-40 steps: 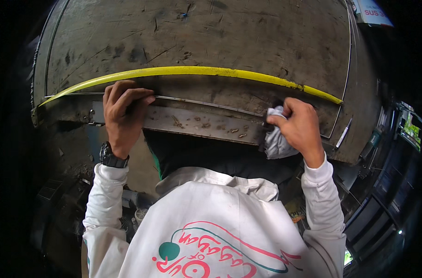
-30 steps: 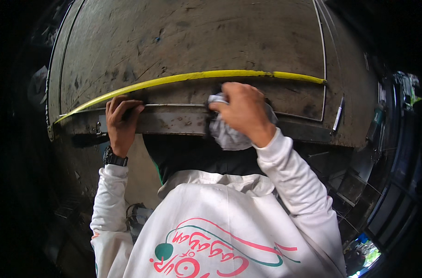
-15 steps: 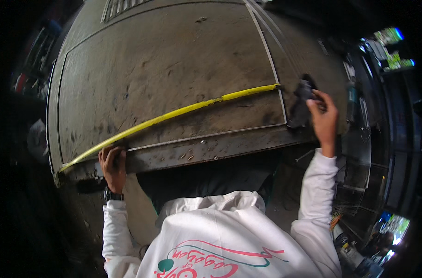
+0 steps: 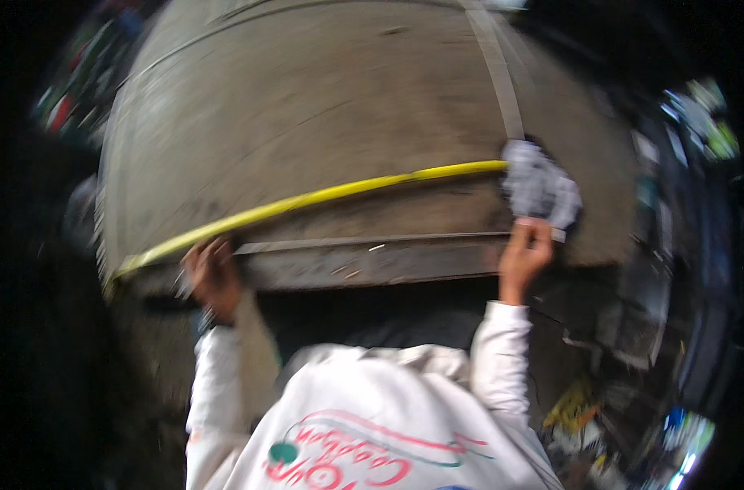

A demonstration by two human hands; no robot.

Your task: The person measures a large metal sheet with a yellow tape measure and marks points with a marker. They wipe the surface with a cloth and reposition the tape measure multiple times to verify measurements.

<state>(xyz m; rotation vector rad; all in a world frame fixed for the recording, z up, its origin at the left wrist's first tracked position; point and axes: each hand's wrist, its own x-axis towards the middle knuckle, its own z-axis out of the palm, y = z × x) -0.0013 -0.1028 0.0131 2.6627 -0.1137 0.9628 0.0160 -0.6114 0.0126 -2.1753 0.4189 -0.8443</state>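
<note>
A long yellow tape measure blade (image 4: 331, 193) slants across the worn bench top (image 4: 323, 122), from the front left corner up to the right. My left hand (image 4: 212, 273) rests at the bench's front edge, just below the blade. Its fingers are curled and blurred, and what lies under them cannot be made out. Over on the right, my right hand (image 4: 525, 253) pinches the lower edge of a crumpled grey cloth (image 4: 541, 184). That cloth lies at the right end of the blade and covers it there.
A dark metal bar (image 4: 331, 267) with small bits on it runs along the front edge. Pale strips (image 4: 498, 69) lie on the bench's right part. Blurred clutter (image 4: 580, 420) sits at lower right, and dark frames (image 4: 645, 306) stand beyond the bench's right side.
My right hand has moved left and toward me, and the cloth now lies over the blade's right end, showing a lighter side. My left hand stays by the front edge. The view has shifted and blurred.
</note>
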